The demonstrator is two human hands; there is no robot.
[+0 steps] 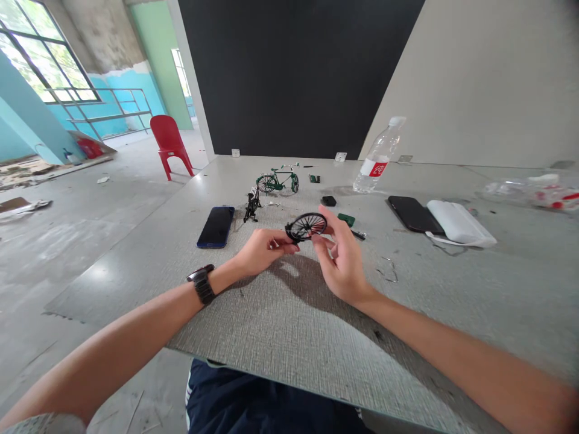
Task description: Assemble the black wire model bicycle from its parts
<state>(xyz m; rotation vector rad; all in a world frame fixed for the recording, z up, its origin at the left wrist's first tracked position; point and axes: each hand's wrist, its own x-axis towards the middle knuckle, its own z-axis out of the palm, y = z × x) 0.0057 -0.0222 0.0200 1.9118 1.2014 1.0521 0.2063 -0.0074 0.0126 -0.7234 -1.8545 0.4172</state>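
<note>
A small black spoked model bicycle wheel [307, 226] is held tilted above the table between my two hands. My left hand [266, 248] pinches a dark piece at the wheel's left side; whether that piece is joined to the wheel I cannot tell. With thumb and fingers, my right hand [339, 256] grips the wheel's right rim. Behind them stands a green model bicycle [278, 179]. A black model part [252, 205] sits just beyond my left hand. Close to my right hand lie a green piece [346, 219] and a small dark part [359, 235].
A blue-edged phone [216, 227] lies left on the grey table [271, 325]. To the right are a plastic bottle [375, 158], a black phone [414, 215], a white pouch [460, 223], a bent metal wire [389, 270] and another bottle [536, 194] on its side. A dark panel rises behind.
</note>
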